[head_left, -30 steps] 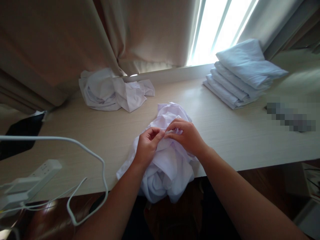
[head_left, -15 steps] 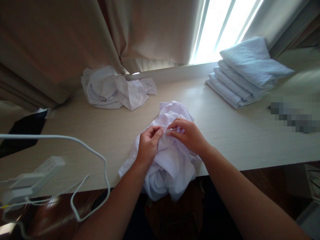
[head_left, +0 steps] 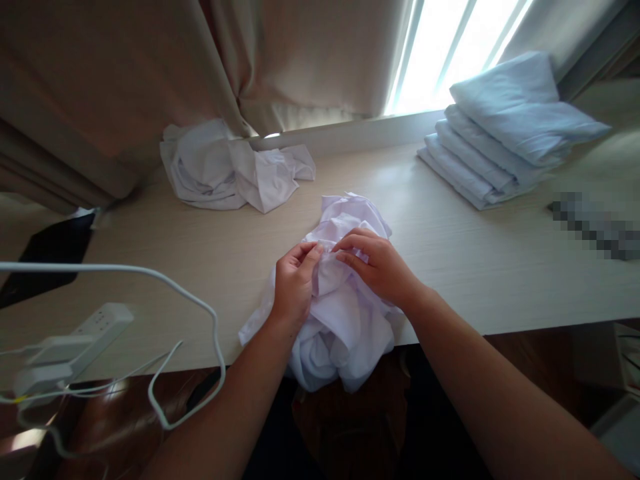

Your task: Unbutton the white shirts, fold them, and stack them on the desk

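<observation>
Pale wood-grain table (head_left: 465, 267) below my left hand (head_left: 295, 280) and right hand (head_left: 384, 267); rumpled white cloth (head_left: 345, 327) directly beneath both, drooping over the near edge; folded white stack (head_left: 505, 113) beyond the right, well apart; left pinches the cloth; right just beside it, whether gripping I cannot tell.

Dim indoors, lit chiefly by daylight from the window (head_left: 457, 47) at the upper right of the frame. Blown out to plain white there, with hazy bloom around the edges. Sinks into brown gloom over the curtain (head_left: 125, 80) at upper left, and nearly to black at bottom centre. Shines palely on the tabletop (head_left: 480, 267) right of centre. Turns bluish on the folded stack (head_left: 505, 127), faintly violet on the bunched cloth (head_left: 345, 320) at centre. Softened and stretched toward the sides. Masked by coarse grey pixel blocks at far right.
</observation>
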`<action>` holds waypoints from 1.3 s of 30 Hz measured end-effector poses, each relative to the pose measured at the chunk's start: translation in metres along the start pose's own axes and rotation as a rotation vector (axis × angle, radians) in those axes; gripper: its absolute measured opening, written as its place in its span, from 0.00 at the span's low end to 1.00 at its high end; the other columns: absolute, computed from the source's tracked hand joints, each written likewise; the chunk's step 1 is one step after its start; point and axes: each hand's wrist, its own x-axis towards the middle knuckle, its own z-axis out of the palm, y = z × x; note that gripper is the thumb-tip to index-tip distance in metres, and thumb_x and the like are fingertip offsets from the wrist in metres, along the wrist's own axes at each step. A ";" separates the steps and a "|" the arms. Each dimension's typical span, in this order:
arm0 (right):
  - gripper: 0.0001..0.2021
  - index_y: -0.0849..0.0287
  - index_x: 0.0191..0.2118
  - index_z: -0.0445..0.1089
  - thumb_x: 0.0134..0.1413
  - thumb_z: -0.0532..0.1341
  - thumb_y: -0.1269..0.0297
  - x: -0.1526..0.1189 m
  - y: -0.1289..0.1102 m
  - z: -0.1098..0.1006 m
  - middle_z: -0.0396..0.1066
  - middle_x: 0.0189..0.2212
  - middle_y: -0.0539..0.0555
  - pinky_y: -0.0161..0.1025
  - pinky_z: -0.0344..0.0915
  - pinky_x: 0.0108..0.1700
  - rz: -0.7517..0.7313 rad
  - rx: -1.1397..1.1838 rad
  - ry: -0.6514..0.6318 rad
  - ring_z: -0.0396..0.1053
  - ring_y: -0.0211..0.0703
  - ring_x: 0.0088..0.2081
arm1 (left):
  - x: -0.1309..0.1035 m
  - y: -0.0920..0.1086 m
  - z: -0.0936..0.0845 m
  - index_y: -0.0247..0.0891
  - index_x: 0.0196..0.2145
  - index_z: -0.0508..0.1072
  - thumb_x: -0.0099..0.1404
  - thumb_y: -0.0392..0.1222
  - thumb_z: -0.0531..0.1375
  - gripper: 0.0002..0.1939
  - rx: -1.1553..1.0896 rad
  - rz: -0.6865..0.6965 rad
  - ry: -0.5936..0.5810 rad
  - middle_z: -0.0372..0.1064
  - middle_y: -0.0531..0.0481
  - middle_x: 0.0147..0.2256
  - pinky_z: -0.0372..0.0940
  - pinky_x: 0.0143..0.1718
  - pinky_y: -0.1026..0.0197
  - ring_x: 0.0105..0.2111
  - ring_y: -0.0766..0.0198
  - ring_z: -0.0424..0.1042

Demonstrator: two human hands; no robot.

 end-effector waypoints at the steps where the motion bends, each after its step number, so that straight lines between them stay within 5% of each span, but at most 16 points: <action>1: 0.06 0.56 0.39 0.74 0.62 0.60 0.66 0.000 0.001 0.001 0.71 0.36 0.53 0.42 0.62 0.46 0.015 -0.004 0.021 0.67 0.44 0.41 | 0.000 0.000 0.000 0.36 0.36 0.77 0.57 0.46 0.68 0.12 0.005 0.004 -0.004 0.74 0.51 0.32 0.65 0.36 0.65 0.30 0.68 0.70; 8: 0.02 0.57 0.37 0.71 0.60 0.62 0.66 0.000 0.003 0.005 0.71 0.34 0.50 0.39 0.61 0.41 0.076 0.016 0.103 0.67 0.40 0.37 | -0.003 0.001 0.002 0.36 0.36 0.78 0.56 0.45 0.68 0.12 0.024 0.043 -0.009 0.75 0.51 0.32 0.65 0.35 0.66 0.30 0.68 0.71; 39: 0.02 0.58 0.34 0.71 0.57 0.63 0.68 -0.002 0.000 0.006 0.69 0.31 0.50 0.38 0.61 0.37 0.079 -0.038 0.076 0.66 0.39 0.34 | -0.006 -0.001 0.002 0.37 0.36 0.77 0.61 0.47 0.65 0.10 0.187 0.178 -0.043 0.75 0.50 0.33 0.66 0.36 0.65 0.32 0.67 0.71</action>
